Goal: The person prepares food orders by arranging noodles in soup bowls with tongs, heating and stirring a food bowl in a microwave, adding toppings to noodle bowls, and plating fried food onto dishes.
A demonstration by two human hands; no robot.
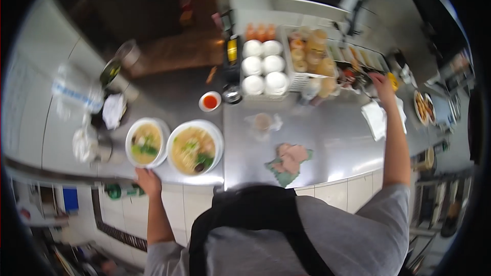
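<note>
Two white bowls of soup with greens stand on the left of the steel counter, a smaller one (147,143) and a larger one (195,147). My left hand (148,181) is at the counter's front edge, just below the smaller bowl; its fingers are partly hidden and blurred. On the right my arm is stretched out, and my right hand (381,85) is over the near side of a row of ingredient trays (358,57). Its fingers look drawn together, but anything between them is too small to make out. White paper (374,120) lies below that hand.
A small bowl of red sauce (210,101) sits behind the soups. Several white cups (263,66) and a basket of bottles (311,53) stand at the back. Pink and green cloths (290,163) lie near the front edge. A bowl of fried food (424,107) is far right.
</note>
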